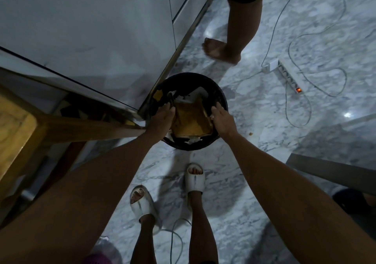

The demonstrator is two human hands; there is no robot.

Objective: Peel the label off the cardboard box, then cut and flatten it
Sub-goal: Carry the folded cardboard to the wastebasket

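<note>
A flattened brown cardboard box lies inside a round black bin on the marble floor. My left hand rests against the cardboard's left edge, fingers pointing into the bin. My right hand presses on its right edge, fingers spread over the bin's rim. Both hands touch the cardboard from the sides. White paper scraps and a yellow piece lie in the bin beside it. No knife or cutter is visible.
White cabinet doors stand at the left, and a wooden table juts in beside the bin. Another person's bare leg stands behind the bin. A power strip and cables trail across the floor at right. My sandalled feet stand below.
</note>
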